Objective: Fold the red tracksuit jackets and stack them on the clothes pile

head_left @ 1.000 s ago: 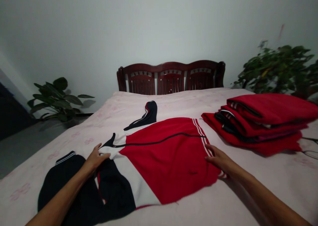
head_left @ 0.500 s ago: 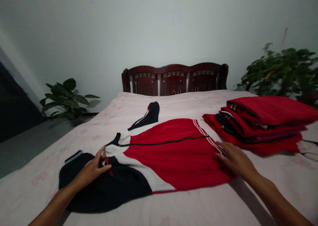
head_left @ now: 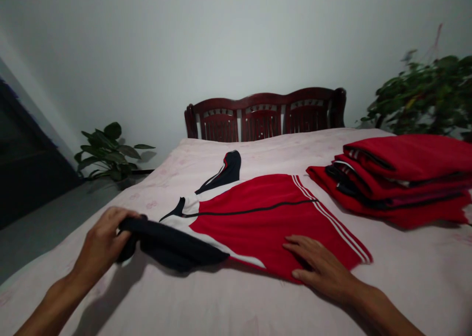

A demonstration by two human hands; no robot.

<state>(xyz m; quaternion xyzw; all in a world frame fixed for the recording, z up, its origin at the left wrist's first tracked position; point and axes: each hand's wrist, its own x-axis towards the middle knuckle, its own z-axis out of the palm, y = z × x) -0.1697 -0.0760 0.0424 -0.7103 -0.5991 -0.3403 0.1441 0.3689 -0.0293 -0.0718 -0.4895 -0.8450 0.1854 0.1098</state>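
A red, white and navy zip jacket [head_left: 254, 223] lies spread on the bed, its collar to the left and its white-striped hem to the right. My left hand [head_left: 110, 230] is closed on the near navy sleeve [head_left: 173, 245] and holds it raised off the sheet. Over the near side of the red body rests my right hand [head_left: 319, 267], its fingers stretched out and apart on the cloth. The far navy sleeve [head_left: 228, 168] points away toward the headboard.
A stack of folded red garments [head_left: 409, 178] stands on the pink bedsheet [head_left: 206, 306] at the right. Behind the bed is a dark wooden headboard [head_left: 263, 114]. Leafy plants flank it, one at the left [head_left: 114, 151] and one at the right [head_left: 424, 100].
My left hand has taken hold of the near sleeve and lifted it, bringing it in from the left. My right hand has moved left from the hem onto the red body.
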